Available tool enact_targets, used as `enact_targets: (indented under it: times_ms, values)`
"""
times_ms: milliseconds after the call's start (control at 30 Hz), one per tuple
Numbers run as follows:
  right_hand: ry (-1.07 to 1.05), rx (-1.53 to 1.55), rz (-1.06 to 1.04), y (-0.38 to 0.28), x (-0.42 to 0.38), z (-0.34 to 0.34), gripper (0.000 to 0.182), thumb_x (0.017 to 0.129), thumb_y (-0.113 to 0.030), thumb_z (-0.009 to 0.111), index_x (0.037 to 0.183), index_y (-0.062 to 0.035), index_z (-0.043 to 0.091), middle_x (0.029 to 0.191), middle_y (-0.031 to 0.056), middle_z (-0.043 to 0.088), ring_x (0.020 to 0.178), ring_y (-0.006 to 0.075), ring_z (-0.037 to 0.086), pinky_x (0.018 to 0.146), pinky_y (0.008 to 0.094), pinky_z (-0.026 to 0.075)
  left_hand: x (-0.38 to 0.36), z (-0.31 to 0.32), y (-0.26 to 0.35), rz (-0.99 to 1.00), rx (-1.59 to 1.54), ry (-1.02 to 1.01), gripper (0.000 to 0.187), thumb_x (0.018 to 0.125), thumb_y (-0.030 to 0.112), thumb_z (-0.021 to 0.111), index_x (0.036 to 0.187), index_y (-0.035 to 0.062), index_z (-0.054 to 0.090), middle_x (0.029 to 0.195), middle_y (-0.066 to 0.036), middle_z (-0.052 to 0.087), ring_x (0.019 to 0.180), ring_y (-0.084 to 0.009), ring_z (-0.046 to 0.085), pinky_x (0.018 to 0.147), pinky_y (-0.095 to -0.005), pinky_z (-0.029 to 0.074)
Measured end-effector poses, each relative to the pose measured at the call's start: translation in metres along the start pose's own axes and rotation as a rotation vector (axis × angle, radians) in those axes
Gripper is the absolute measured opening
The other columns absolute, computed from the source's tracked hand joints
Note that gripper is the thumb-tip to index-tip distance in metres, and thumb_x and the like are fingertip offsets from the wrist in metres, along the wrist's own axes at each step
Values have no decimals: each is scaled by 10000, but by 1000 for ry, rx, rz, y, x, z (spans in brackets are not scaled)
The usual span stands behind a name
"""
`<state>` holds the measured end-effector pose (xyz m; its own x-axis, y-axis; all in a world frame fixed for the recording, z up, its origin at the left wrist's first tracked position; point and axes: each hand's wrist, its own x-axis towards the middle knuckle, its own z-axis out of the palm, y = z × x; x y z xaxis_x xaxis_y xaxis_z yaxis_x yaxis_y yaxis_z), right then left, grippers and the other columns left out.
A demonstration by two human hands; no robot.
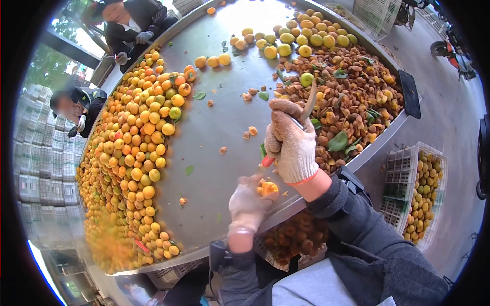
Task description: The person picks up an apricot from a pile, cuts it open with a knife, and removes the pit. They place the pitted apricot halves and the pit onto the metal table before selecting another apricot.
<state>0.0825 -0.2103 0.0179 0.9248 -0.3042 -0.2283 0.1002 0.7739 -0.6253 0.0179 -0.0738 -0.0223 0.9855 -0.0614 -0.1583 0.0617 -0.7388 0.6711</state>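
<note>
My left hand point(248, 203), in a pale glove and slightly blurred, is closed around a cut orange fruit point(267, 189) near the table's front edge. Above it and to the right, my right hand point(292, 140), in a stained glove, grips a knife point(310, 103) whose curved blade points up and away; its red handle end shows below the fist. Just beyond the right hand lies a heap of brown pits and scraps point(352, 97) with green leaves. A large pile of whole orange-yellow fruit point(132, 153) covers the left side of the metal table point(204, 148).
More whole fruit point(316, 30) lies at the far end. A crate of fruit point(423, 194) stands on the floor at the right; another container of dark halves point(298, 234) is below the table edge. Two people point(135, 23) point(76, 109) are at the table's far left side.
</note>
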Motion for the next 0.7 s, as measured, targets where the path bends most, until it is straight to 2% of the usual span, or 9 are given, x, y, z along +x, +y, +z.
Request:
enact_targets:
  times_ms: [67,100,233,300,433,533,600,633,700]
  values:
    - [-11,-10,10,-4,-1,-3,147,897,-49,585,1035,-41,638,576,-13,450,419,95,384,384,239,283,6,13,2,0,414,-159,348,709,315,757,1002,140,686,1009,-106,633,862,-258,649,784,-376,520]
    - [-20,-4,10,-6,-1,-4,146,896,-51,587,1033,-42,639,576,-12,452,418,97,384,384,243,286,8,15,-5,-17,373,-177,303,719,338,730,963,161,705,1050,-105,632,877,-293,643,778,-386,519]
    - [-4,0,18,-15,2,-6,146,891,-51,591,1027,-53,644,574,-13,434,426,96,383,388,247,290,4,2,-22,-54,190,-131,270,708,300,748,938,161,723,1119,-121,619,868,-279,652,769,-368,530]
    - [-3,15,7,-16,4,-8,147,891,-56,598,1031,-61,644,576,-22,398,436,94,376,394,243,283,-4,-8,-30,137,134,182,234,725,211,755,950,151,735,1162,-110,618,845,-223,665,732,-314,544]
    - [-13,44,3,-11,7,-9,143,898,-85,610,1037,-67,642,594,-25,385,449,97,374,401,246,277,-17,-33,-22,92,26,440,215,764,123,739,977,97,730,1182,-105,611,826,-169,658,700,-253,542]
    - [-29,19,-6,-6,10,-11,143,902,-89,605,1039,-67,640,615,-24,392,460,98,379,408,247,284,-21,-50,-29,234,-27,623,190,803,78,707,990,49,717,1168,-100,613,811,-145,649,646,-230,537]
    - [-49,15,0,-3,14,-12,147,905,-87,599,1046,-66,636,626,-22,397,463,99,379,414,246,286,-19,-70,-46,-255,-939,365,258,812,113,715,1062,57,685,1144,-123,622,791,-165,655,587,-236,540]
    - [-41,24,18,-1,14,-11,147,905,-84,595,1045,-66,635,623,-22,396,460,99,374,414,244,282,-17,-69,-77,-116,-1338,252,330,828,156,718,1141,86,640,1137,-128,630,747,-182,659,553,-234,542]
    - [-35,37,37,4,16,-10,146,906,-81,592,1045,-66,634,620,-22,396,457,98,370,414,243,279,-9,-69,-93,-135,-1497,205,339,837,171,712,1156,89,627,1146,-134,628,734,-192,661,558,-233,547]
